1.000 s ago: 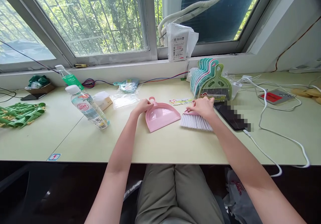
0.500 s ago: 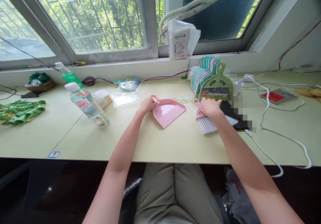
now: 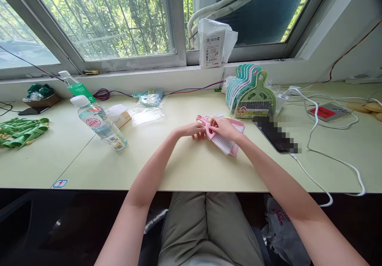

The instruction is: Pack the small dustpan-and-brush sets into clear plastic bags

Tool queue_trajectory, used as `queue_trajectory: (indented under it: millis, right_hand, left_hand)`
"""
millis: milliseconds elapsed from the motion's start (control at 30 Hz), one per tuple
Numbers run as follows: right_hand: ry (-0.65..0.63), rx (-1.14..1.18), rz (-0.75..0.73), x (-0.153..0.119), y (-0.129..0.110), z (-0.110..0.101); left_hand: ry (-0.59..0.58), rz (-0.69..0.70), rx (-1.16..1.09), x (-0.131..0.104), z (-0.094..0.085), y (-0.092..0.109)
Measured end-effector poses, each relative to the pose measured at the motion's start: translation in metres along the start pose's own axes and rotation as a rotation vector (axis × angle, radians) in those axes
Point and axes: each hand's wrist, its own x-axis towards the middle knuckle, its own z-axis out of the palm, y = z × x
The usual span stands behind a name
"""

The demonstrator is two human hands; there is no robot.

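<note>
My left hand grips the handle end of a pink dustpan, mostly covered by the brush and my other hand. Over the pan lies a small pink brush with white bristles pointing toward the lower right. My right hand is closed on the brush near its handle, and both handles overlap between my hands. Just behind to the right, a row of turquoise dustpans stands with a green dustpan and brush set at its front.
Two bottles stand left of centre, beside a tissue pack and clear plastic bags. Bundled green strips lie far left. A black phone with a white cable rests to the right.
My right hand has carried the brush leftward onto the dustpan. My left hand has shifted right with the pan, which is now turned, and the phone is more exposed.
</note>
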Motion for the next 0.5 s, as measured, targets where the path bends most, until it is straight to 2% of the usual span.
queue_trajectory:
  millis: [33, 67, 100, 133, 200, 233, 267, 300, 400, 500]
  right_hand:
    - [-0.044, 0.036, -0.010, 0.000, 0.000, 0.004]
    - [-0.076, 0.078, -0.018, 0.000, 0.001, 0.005]
    - [-0.095, 0.108, -0.025, 0.000, 0.003, 0.004]
    - [-0.103, 0.119, -0.031, 0.000, 0.005, 0.003]
    - [-0.108, 0.095, -0.059, 0.000, 0.009, -0.001]
    - [-0.100, 0.074, -0.072, -0.001, 0.010, -0.003]
    - [-0.088, 0.057, -0.080, -0.001, 0.012, -0.004]
    - [-0.078, 0.050, -0.083, -0.001, 0.013, -0.004]
    - [-0.072, 0.090, -0.063, 0.000, 0.015, -0.004]
    - [-0.067, 0.109, -0.034, 0.003, 0.016, -0.002]
  left_hand:
    - [-0.064, 0.019, 0.000, -0.007, -0.009, 0.000]
    - [-0.053, 0.056, 0.017, -0.014, -0.020, -0.002]
    - [0.061, 0.119, 0.069, -0.020, -0.029, -0.005]
    - [0.225, 0.188, 0.156, -0.024, -0.036, -0.008]
    - [0.550, 0.308, 0.396, -0.022, -0.039, -0.016]
    - [0.649, 0.350, 0.533, -0.017, -0.035, -0.019]
    - [0.685, 0.383, 0.667, -0.011, -0.027, -0.022]
    - [0.676, 0.413, 0.789, -0.003, -0.017, -0.024]
    - [0.555, 0.479, 1.052, 0.017, 0.012, -0.028]
    - [0.515, 0.460, 1.171, 0.027, 0.023, -0.029]
